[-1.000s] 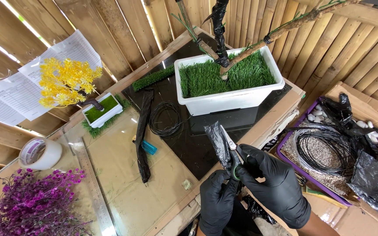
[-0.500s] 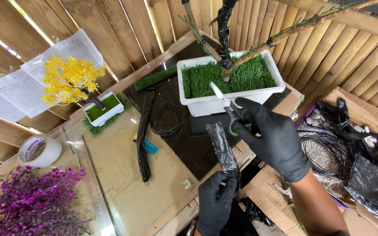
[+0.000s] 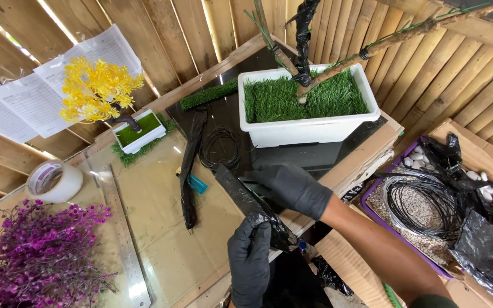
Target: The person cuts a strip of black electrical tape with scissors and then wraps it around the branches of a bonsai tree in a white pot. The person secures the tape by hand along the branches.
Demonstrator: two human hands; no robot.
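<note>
Right between the two gloved hands there's a black plastic strip (image 3: 241, 197), running diagonally from upper left down to lower right. The left hand (image 3: 250, 259) is clamped around its lower end, fingers wrapped tight on the crumpled bit. The right hand (image 3: 292, 185) sits just above, reaching across the strip's upper part; it looks like it's got something thin tucked under the fingers, but I honestly can't tell what, or how firmly it's closed.

Just left of the hands lies another long black strip (image 3: 189, 165) on the glass tabletop (image 3: 155, 228), with a small teal lighter (image 3: 197, 183) touching it and a coil of black wire (image 3: 219, 147) beside it. Past the right hand stands a white planter (image 3: 303, 128) filled with fake grass, a wrapped branch (image 3: 304, 40) rising out of it.

Further left: a metal ruler (image 3: 122, 234), a tape roll (image 3: 53, 181), purple flowers (image 3: 35, 256) and a little yellow tree (image 3: 95, 88) in its own pot. Off to the right of the right forearm, a purple tray (image 3: 372, 197) holds gravel and a bigger wire bundle (image 3: 420, 197).
</note>
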